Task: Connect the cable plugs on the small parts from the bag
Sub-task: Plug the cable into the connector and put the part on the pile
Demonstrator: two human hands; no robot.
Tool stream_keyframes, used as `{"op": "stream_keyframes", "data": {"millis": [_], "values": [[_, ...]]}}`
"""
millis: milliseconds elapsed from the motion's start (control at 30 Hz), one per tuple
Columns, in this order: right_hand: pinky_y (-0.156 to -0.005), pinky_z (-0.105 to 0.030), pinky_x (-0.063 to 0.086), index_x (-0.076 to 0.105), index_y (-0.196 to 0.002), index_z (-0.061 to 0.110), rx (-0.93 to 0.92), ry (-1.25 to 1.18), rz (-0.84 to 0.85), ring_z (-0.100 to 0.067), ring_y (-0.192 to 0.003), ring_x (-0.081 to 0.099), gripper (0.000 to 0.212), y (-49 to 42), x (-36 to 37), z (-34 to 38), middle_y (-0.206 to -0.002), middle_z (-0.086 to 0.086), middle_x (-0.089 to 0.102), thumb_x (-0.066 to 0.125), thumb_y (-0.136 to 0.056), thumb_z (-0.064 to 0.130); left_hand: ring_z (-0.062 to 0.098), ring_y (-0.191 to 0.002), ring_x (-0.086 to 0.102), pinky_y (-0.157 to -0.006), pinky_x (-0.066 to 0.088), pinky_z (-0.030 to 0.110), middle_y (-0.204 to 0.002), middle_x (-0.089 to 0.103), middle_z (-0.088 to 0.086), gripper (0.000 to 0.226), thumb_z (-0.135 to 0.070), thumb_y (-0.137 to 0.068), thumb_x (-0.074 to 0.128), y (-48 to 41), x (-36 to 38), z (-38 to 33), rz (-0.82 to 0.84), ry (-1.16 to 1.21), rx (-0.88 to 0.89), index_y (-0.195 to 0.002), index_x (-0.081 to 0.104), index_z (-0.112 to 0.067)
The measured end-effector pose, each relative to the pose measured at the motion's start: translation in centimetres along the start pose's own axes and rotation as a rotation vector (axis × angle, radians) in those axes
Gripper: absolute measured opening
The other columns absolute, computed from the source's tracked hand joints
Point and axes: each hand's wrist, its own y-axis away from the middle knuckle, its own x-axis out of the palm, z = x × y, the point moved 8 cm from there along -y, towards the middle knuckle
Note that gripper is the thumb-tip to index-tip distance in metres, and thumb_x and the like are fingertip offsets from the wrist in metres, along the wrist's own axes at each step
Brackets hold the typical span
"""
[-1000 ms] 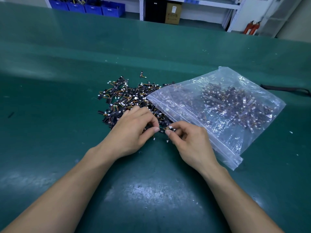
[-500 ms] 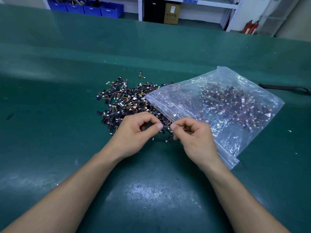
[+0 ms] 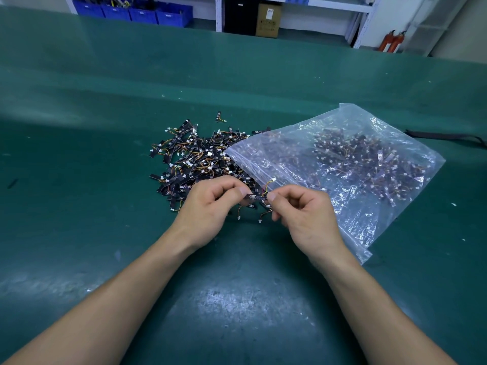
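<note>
Forearms (image 3: 110, 299) stretch in across the green table (image 3: 237, 306). The left hand (image 3: 208, 206) and right hand (image 3: 303, 217) meet just above it, each pinching 1 end of a small black part (image 3: 257, 197) between thumb and forefinger, the other fingers curled. Its thin cable arcs up to a white plug (image 3: 274, 179) hanging free. Right behind lies the loose pile of parts (image 3: 195, 159), touching the mouth of the clear bag (image 3: 382, 196), which lies flat to the right with many more inside. Beyond the table stand blue bins (image 3: 131, 13), a cardboard box (image 3: 268, 21) and 2 red fire extinguishers (image 3: 392, 42).
</note>
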Motion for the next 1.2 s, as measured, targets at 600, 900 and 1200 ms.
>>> {"op": "stream_keyframes", "data": {"millis": [600,900,1200], "values": [[-0.048,-0.006,0.032,0.073,-0.072,0.019,-0.025,0.034,0.028,0.000,-0.040,0.043,0.025,0.10,0.25,0.03,-0.050,0.006,0.058,0.068,-0.095,0.010,0.032,-0.066,0.045,-0.060,0.037,0.032,-0.070,0.059,-0.005,0.012,-0.025,-0.084,0.064,0.07,-0.09,-0.26,-0.063,-0.068,0.083,-0.074,0.068,-0.021],[-0.049,-0.008,0.033,0.075,-0.071,0.023,-0.011,-0.018,0.041,-0.001,-0.041,0.044,0.017,0.17,0.43,-0.05,-0.054,0.002,0.060,0.069,-0.086,0.028,0.011,-0.061,0.040,-0.058,0.036,0.020,-0.065,0.056,-0.016,0.022,-0.005,-0.091,0.071,-0.04,-0.21,0.10,-0.061,-0.050,0.063,-0.075,0.069,-0.020],[-0.046,-0.006,0.033,0.071,-0.071,0.017,-0.012,0.010,0.020,0.000,-0.038,0.045,0.027,0.14,0.25,0.12,-0.049,0.006,0.057,0.067,-0.094,0.004,0.012,-0.061,0.042,-0.058,0.036,0.022,-0.065,0.057,-0.015,0.013,-0.020,-0.088,0.072,0.02,0.05,-0.01,-0.042,-0.051,0.062,-0.075,0.069,-0.023]]}}
